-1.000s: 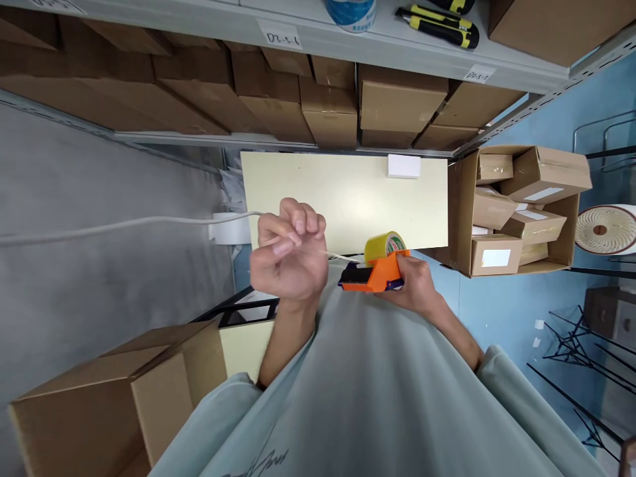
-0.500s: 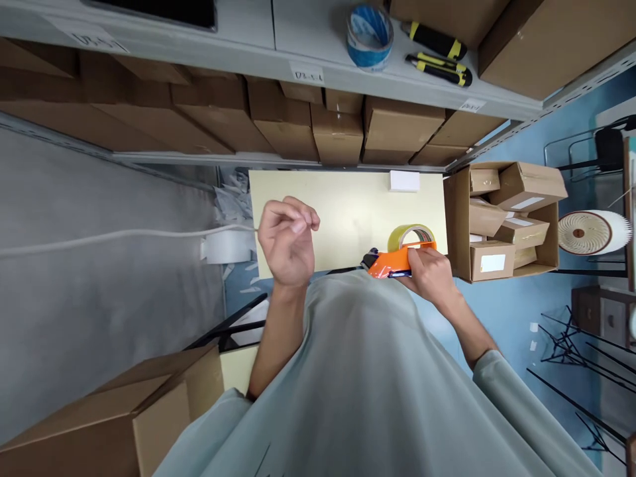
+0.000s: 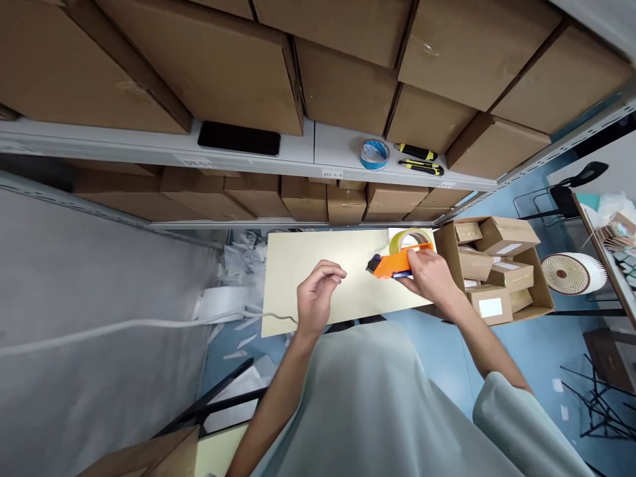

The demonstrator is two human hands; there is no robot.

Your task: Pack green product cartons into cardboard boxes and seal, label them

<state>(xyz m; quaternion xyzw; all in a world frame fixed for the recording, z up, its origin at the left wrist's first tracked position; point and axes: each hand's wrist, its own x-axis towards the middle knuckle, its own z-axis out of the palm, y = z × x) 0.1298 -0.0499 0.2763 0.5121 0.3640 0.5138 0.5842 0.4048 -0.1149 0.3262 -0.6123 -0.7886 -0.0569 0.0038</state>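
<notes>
My right hand is wrapped around an orange tape dispenser that carries a roll of yellowish tape. Its dark cutting end points left, toward my left hand. That left hand hovers above the pale yellow tabletop, fingers curled and drawn in to the thumb. Nothing shows between its fingertips. A gap separates it from the dispenser. Beside its wrist, the end of a pale cable passes out of sight. A white item on the tabletop is partly hidden by the tape roll.
Shelving packed with cardboard boxes spans the front, holding a black phone, blue tape and yellow-black utility knives. An open carton of small boxes stands right, near a white fan. Plastic scraps lie left.
The head view has tilted up, showing more shelf boxes. My left hand has moved right, closer to the dispenser, its palm less visible. My right hand keeps the dispenser, lifted farther from my body.
</notes>
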